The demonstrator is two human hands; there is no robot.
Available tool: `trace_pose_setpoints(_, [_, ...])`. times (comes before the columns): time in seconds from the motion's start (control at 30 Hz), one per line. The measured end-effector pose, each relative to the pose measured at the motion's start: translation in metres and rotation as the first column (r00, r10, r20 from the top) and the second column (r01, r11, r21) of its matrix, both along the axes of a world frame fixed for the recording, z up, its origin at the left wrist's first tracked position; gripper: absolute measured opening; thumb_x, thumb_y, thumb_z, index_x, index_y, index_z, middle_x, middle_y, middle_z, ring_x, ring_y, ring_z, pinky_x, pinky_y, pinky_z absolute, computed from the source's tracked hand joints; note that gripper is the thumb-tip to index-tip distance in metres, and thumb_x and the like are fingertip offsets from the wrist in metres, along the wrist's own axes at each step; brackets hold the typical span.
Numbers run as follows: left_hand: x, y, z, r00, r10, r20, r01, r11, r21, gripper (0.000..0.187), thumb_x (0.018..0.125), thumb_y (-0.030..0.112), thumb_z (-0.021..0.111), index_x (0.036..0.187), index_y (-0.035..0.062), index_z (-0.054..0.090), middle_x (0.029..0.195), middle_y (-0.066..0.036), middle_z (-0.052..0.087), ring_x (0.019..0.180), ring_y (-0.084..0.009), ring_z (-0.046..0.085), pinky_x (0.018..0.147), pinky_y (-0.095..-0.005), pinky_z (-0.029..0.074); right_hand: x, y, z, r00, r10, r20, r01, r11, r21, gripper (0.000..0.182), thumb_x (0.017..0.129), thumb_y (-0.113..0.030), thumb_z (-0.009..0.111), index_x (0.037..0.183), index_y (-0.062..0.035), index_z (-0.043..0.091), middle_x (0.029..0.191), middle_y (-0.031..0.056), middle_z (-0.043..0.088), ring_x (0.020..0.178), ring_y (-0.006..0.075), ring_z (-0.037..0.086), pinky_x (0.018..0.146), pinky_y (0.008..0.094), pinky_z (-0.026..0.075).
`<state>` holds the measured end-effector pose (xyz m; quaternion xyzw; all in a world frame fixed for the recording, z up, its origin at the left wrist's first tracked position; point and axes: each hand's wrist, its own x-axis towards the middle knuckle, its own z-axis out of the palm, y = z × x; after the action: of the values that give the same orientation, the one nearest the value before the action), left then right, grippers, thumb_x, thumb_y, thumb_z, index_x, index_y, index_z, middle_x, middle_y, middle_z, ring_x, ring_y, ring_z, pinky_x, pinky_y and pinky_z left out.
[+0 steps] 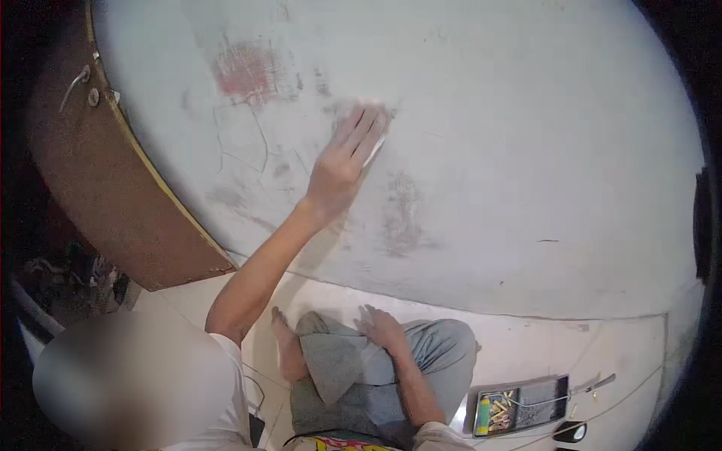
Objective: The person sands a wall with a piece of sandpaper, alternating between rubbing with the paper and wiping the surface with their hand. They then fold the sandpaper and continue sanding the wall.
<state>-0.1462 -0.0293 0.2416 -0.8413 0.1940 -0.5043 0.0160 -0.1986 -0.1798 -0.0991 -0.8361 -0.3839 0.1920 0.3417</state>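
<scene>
My left hand (350,154) reaches up and presses against the pale wall (526,143), its fingers stretched close together. Under the fingers shows the white edge of a thin flat piece (375,149), mostly hidden by the hand; what it is I cannot tell. Around the hand are grey smudges, with a reddish scuffed patch (248,71) to the upper left and a dark rough patch (404,210) below right. Resting on my bent leg (342,364), my right hand (380,329) has its fingers apart and holds nothing.
A brown door (113,173) with a metal handle (74,86) stands at the left. To my lower right, a black tray (538,404) on the tiled floor holds small yellowish pieces, a green item and a bent metal rod with a grey handle. Beside it lies a black round object (569,431).
</scene>
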Motion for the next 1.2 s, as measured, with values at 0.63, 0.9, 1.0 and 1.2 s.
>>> trace_pose_setpoints(0.63, [-0.001, 0.039, -0.056, 0.995, 0.104, 0.003, -0.105, 0.994, 0.035, 0.057, 0.078, -0.001, 0.059, 0.134, 0.0019, 0.049, 0.144, -0.015, 0.042, 0.134, -0.0358, 0.037, 0.108, -0.0454, 0.037, 0.010, 0.005, -0.038, 0.988, 0.041, 0.146, -0.055, 0.994, 0.091, 0.057, 0.092, -0.043, 0.050, 0.133, -0.0049, 0.048, 0.130, 0.0219, 0.052, 0.114, 0.0389, 0.053, 0.097, 0.0443, 0.043])
trace_pose_setpoints(0.9, [0.008, -0.010, 0.029, 0.999, -0.030, 0.019, 0.029, 0.997, 0.075, 0.055, 0.080, -0.008, 0.050, 0.134, 0.0022, 0.049, 0.146, -0.014, 0.040, 0.137, -0.0325, 0.033, 0.109, -0.0453, 0.037, 0.002, 0.014, -0.036, 0.994, 0.081, 0.073, -0.088, 0.992, 0.086, 0.057, 0.089, -0.042, 0.054, 0.134, -0.0062, 0.048, 0.125, 0.0236, 0.055, 0.110, 0.0395, 0.055, 0.094, 0.0459, 0.044])
trace_pose_setpoints(1.0, [-0.006, 0.017, -0.002, 0.998, 0.069, 0.003, -0.069, 0.992, 0.108, 0.055, 0.082, 0.002, 0.057, 0.136, 0.0030, 0.046, 0.143, -0.015, 0.043, 0.135, -0.0320, 0.037, 0.107, -0.0428, 0.039, -0.004, -0.002, 0.013, 1.000, -0.003, -0.016, 0.003, 1.000, 0.017, 0.058, 0.088, -0.041, 0.056, 0.133, -0.0049, 0.048, 0.123, 0.0247, 0.056, 0.110, 0.0387, 0.055, 0.094, 0.0449, 0.044])
trace_pose_setpoints(1.2, [0.008, 0.016, -0.001, 0.997, 0.059, 0.046, -0.062, 0.997, 0.052, 0.058, 0.080, 0.001, 0.055, 0.137, 0.0034, 0.046, 0.145, -0.011, 0.041, 0.136, -0.0306, 0.036, 0.109, -0.0423, 0.037, 0.001, -0.009, -0.006, 0.985, -0.028, 0.170, -0.016, 0.968, 0.251, 0.050, 0.092, -0.038, 0.051, 0.127, -0.0026, 0.050, 0.118, 0.0205, 0.059, 0.104, 0.0375, 0.057, 0.089, 0.0439, 0.047])
